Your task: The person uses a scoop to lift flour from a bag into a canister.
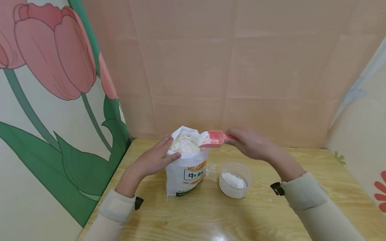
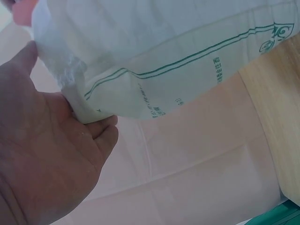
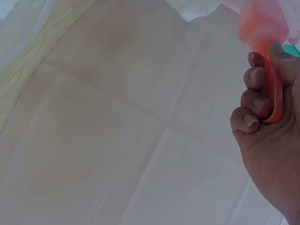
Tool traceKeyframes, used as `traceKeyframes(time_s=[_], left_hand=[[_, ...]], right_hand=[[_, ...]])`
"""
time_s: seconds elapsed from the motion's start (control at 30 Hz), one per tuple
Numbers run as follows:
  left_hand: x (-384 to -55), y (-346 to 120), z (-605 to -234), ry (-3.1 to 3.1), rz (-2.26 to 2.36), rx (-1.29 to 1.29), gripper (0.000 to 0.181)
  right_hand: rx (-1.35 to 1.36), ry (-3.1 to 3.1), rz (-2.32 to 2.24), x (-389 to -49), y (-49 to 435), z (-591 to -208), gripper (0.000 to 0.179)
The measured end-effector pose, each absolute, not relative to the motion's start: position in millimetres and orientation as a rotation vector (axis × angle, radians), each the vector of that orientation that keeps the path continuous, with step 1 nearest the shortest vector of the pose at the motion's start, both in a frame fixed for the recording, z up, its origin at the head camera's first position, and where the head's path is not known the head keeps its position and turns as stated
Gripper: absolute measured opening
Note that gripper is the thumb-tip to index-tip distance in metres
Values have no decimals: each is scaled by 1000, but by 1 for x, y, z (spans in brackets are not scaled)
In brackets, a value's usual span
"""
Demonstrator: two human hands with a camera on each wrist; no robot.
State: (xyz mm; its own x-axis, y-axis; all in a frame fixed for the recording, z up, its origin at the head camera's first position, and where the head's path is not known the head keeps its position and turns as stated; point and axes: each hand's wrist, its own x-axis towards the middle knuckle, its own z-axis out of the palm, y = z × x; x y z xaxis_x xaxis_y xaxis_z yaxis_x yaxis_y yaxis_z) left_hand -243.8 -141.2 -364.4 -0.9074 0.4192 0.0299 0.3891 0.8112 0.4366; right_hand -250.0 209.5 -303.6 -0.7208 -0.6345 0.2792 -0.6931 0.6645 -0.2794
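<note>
Scoop (image 1: 215, 138) sits at 2 o'clock on the bag (image 1: 185, 172), right hand (image 1: 253, 143) curled round its handle (image 3: 277, 110), left hand (image 1: 154, 159) gripping the bag; scooping seems underway, calling for a level lift.

Left of the bowl (image 1: 234, 192), a flour bag (image 1: 181, 174) stands on the desk (image 1: 175, 224). At its right rim is a scoop (image 1: 215, 138).

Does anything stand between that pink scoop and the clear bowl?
Nothing visible does. The scoop is at the mouth of the bag, and the bowl stands uncovered beside it. Only white specks dot the table between bag and bowl.
</note>
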Motion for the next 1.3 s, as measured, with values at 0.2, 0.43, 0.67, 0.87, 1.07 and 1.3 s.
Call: traceKeyframes(time_s=[0.2,0.43,0.67,0.87,1.07,1.3], left_hand=[[-243,-142,-364,2920,699,648,94],[-243,-144,-367,2914,745,633,86],[-244,-145,-369,2914,749,640,88],[-245,-144,-369,2916,751,630,87],[-245,-144,-368,2912,767,655,90],[-245,-143,-366,2905,793,687,92]], right_hand=[[1037,-2717,521,-238,231,-307,11],[1001,-2720,477,-228,249,-315,12],[1006,-2686,445,-225,264,-328,6],[985,-2683,437,-223,279,-339,7],[914,-2813,483,-219,291,-347,10],[889,-2883,463,-222,303,-370,12]])
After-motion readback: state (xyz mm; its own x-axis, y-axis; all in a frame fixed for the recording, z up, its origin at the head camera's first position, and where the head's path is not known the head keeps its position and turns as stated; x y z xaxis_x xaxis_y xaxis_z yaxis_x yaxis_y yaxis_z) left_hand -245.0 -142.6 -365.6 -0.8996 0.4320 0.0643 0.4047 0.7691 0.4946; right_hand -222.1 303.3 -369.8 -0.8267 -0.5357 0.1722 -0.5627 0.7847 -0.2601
